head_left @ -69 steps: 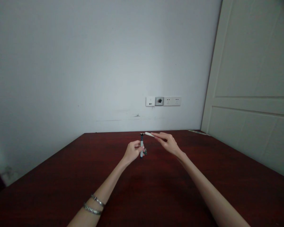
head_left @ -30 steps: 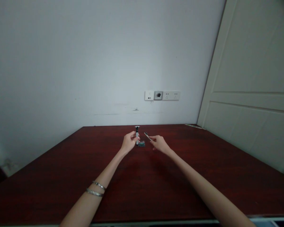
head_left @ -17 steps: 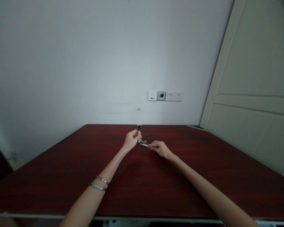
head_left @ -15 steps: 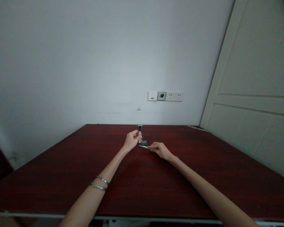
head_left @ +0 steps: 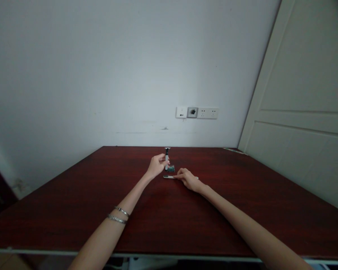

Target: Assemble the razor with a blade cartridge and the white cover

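Observation:
My left hand is closed round the grey handle of what looks like a razor, held upright with its T-shaped head at the top. Just right of its lower end, a small dark-green, clear-sided box sits on the table. My right hand is closed, its fingertips on a slim, flat white stick with a dark left end. This stick lies level, at or very near the tabletop, in front of the box. The right hand covers its middle, and its far end shows beyond the fingers.
The dark red wooden table reaches back to a pale wall. Sockets and switches are set in the wall. A white panelled door stands at the right, near a thin strip on the table's back right edge.
My right hand has lowered the white stick and drawn it slightly towards me, from tilted against the box to level and apart from it. My left hand keeps the razor upright.

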`<state>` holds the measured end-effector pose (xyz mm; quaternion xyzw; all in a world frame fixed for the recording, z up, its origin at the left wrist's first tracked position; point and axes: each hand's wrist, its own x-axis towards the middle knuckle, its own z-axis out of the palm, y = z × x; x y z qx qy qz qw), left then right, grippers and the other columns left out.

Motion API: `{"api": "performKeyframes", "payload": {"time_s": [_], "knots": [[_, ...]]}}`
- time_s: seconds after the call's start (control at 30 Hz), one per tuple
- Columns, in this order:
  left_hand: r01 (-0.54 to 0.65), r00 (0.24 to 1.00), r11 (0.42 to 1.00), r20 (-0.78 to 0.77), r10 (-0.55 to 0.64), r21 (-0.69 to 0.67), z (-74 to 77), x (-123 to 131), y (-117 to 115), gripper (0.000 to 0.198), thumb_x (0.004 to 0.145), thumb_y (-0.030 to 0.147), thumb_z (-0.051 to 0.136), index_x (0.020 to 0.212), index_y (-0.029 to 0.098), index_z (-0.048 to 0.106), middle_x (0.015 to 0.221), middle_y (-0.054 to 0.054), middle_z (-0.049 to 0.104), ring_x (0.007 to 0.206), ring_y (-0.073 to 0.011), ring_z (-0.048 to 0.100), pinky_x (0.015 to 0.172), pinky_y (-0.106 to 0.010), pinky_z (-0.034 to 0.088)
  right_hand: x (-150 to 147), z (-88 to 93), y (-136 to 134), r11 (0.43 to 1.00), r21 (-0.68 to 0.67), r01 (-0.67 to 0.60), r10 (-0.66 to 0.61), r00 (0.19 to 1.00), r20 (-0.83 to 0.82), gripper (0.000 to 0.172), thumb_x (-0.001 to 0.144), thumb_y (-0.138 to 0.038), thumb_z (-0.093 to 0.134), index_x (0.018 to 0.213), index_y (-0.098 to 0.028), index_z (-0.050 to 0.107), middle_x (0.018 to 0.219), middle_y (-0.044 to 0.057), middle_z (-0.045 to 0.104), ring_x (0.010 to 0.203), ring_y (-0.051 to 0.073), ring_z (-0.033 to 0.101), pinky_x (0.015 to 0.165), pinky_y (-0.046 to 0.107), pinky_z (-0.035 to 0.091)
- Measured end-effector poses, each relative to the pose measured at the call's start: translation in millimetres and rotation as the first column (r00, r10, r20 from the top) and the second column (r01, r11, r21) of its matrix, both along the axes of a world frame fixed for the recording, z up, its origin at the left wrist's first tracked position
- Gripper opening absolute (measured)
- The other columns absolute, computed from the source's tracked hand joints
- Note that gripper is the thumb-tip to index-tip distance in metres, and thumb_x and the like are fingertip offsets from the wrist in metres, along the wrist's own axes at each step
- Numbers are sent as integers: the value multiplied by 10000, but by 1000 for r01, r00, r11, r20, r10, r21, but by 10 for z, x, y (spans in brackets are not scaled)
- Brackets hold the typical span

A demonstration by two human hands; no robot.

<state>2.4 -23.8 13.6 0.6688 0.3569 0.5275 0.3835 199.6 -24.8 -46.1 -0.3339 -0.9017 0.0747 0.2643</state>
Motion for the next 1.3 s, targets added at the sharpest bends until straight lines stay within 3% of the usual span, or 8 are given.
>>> {"api": "performKeyframes", "payload": {"time_s": [0.27,0.4,0.6,0.77,1.0,1.3], "knots": [[3,1000,1000,10,-3,-11,21,-4,-11,139,669,206,612,761,119,555,629,-23,618,515,-135,623,498,-220,472,-3,-34,-2,998,-32,59,-59,998,11,409,808,-61,407,1086,-237,649,901,82,538,853,170,484,807,304,399],[3,1000,1000,14,-3,-6,7,-16,16,146,667,208,613,764,118,553,633,-22,617,515,-138,624,506,-229,476,-25,60,50,992,-78,97,-103,992,-74,382,783,-98,474,1102,-225,640,906,74,562,835,162,516,804,288,411],[13,1000,1000,11,-13,6,-25,-26,55,140,661,205,611,755,120,551,631,-21,617,514,-141,622,513,-241,483,-159,259,413,977,-47,209,-214,967,-140,262,763,-160,514,933,-181,711,859,61,637,792,160,555,764,253,413],[18,1000,1000,13,-18,-10,-63,-25,79,125,668,197,604,753,120,555,620,-20,618,515,-137,621,516,-238,486,-288,232,643,979,-27,202,-202,979,-33,228,756,-160,518,832,-149,733,795,60,667,784,157,563,734,225,395],[20,1000,999,-2,-21,-26,-60,-6,52,93,669,168,590,744,127,554,613,-17,621,522,-130,618,498,-212,470,-301,204,622,976,-122,180,-182,983,-4,202,748,-247,563,727,-141,734,641,29,661,649,134,561,646,197,384],[33,999,999,-5,-33,-21,-32,2,4,87,676,182,582,734,128,548,612,-13,613,524,-123,613,499,-209,472,-341,174,607,974,-38,224,-224,975,-8,216,753,-321,596,781,-157,733,823,80,678,847,187,563,748,226,396]]}}
